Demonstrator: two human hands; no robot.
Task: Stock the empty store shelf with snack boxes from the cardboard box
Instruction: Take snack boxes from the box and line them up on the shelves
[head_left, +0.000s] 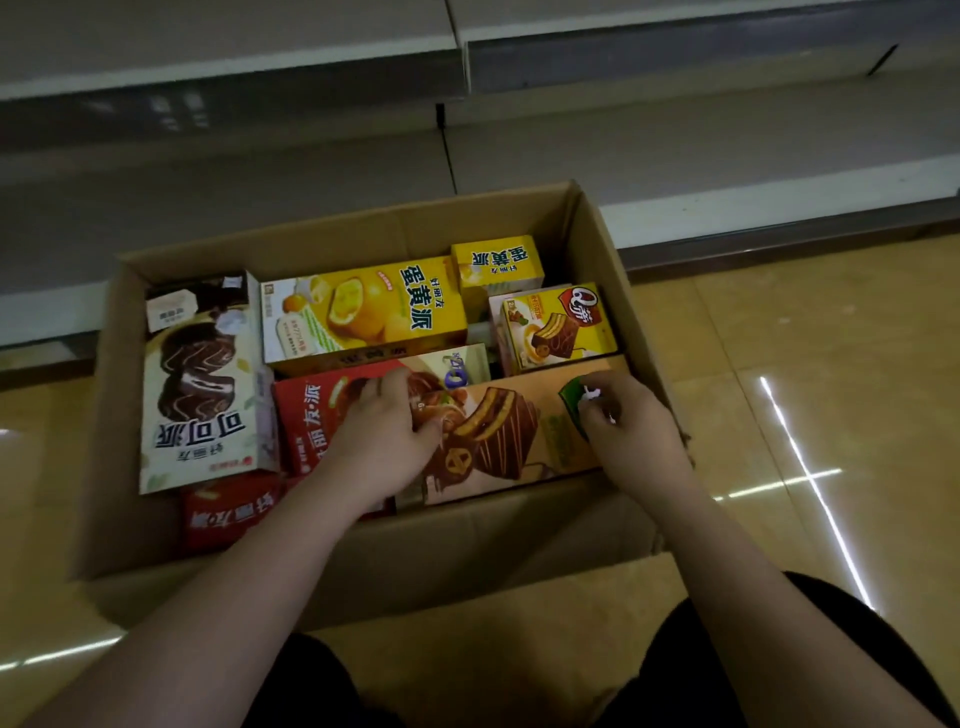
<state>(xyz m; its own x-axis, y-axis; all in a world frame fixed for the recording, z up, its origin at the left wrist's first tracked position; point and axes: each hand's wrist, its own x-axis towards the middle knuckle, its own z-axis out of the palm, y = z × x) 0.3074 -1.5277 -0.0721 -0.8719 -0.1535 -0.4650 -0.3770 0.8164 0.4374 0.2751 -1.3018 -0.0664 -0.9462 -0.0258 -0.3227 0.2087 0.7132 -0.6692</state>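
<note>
An open cardboard box (519, 540) sits on the floor, packed with several snack boxes. Both my hands are inside it on a long tan box with a chocolate cake picture (519, 431), lying flat at the near right. My left hand (387, 431) curls its fingers over the tan box's left end, where it overlaps a red box (306, 410). My right hand (631, 431) grips the tan box's right end by the box wall. A yellow egg-yolk pie box (363, 306) and a white cocoa pie box (200, 384) lie further in. The empty grey shelf (727, 156) stands behind.
A small yellow box (496, 262) and a Q-branded cake box (558, 325) stand at the carton's far right corner. Another red box (228, 514) lies at the near left. The glossy tan floor (831, 364) extends to the right. My knees in dark clothing are below.
</note>
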